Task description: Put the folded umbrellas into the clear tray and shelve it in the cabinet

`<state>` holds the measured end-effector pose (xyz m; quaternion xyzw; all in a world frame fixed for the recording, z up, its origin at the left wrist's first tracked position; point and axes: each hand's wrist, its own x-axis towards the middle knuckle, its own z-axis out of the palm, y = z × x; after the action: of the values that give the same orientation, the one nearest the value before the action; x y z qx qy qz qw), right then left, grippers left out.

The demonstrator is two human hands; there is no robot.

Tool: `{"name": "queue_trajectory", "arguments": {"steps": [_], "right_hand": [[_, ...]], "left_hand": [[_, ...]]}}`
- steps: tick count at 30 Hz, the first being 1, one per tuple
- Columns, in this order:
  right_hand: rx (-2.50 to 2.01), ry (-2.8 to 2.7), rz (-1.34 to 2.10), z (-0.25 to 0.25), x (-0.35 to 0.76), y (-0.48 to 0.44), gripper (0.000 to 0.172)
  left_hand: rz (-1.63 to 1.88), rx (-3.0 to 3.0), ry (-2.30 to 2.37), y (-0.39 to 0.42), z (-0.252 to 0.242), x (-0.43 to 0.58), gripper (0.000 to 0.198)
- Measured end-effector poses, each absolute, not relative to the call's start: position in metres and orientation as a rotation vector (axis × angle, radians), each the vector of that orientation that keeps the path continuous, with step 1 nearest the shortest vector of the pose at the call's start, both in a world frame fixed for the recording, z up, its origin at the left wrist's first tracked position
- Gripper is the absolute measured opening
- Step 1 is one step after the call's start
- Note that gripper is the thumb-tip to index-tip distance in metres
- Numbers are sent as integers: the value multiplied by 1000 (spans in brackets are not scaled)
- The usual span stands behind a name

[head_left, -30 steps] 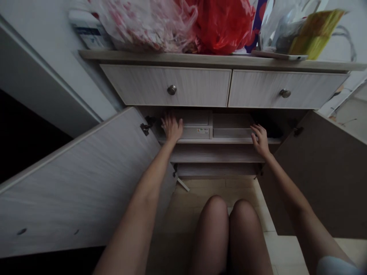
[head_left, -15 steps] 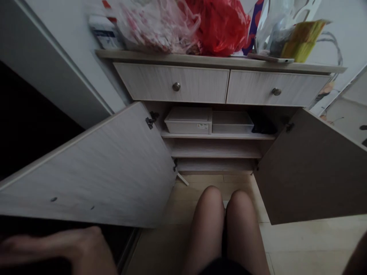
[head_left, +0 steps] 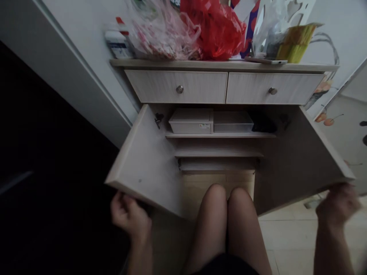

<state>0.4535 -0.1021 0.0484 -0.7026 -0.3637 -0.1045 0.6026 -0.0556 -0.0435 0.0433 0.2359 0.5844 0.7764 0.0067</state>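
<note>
My left hand (head_left: pixel 130 215) has its fingers curled at the lower outer corner of the left cabinet door (head_left: pixel 149 160). At the lower outer corner of the right cabinet door (head_left: pixel 298 160), my right hand (head_left: pixel 338 202) is closed, slightly blurred, with the fingertips partly hidden by the door. Both doors stand partly open. Between them, the upper shelf (head_left: pixel 220 135) holds a white box (head_left: pixel 190 121), a translucent tray (head_left: pixel 233 122) and something black (head_left: pixel 262 122).
Above are two drawers (head_left: pixel 197 88) with round knobs. The cabinet top (head_left: pixel 223 65) carries plastic bags, a white bottle (head_left: pixel 117 44), a flat device (head_left: pixel 266 60) and a yellow container (head_left: pixel 296 42). My knees (head_left: pixel 226 196) are in front of the shelves.
Both doors have swung inward, narrowing the opening. My left hand has moved right to the left door's corner, and my right hand has come into view at the right door's corner.
</note>
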Motion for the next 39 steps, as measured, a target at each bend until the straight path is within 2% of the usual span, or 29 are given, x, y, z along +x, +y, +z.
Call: {"name": "queue_trajectory", "arguments": {"steps": [4,9,14,20,29,39], "right_hand": [[-1629,-1021,-172,39,414,-84,45],[-1599,-991,119,25,371,-49,46],[-1665,-1276,208,25,329,15,45],[-1692,-1474,131,35,288,101,36],[-1706,-1518,110,42,272,147,40],[-1746,-1580,102,51,269,179,41]], "left_hand": [[2215,988,1716,-26,23,-22,33],[1919,1266,1408,18,22,29,33],[1786,1436,1201,81,26,85,34],[1789,1730,1289,127,28,117,18],[1667,1859,1472,169,36,142,12],[1559,1900,1520,205,39,150,15]]}}
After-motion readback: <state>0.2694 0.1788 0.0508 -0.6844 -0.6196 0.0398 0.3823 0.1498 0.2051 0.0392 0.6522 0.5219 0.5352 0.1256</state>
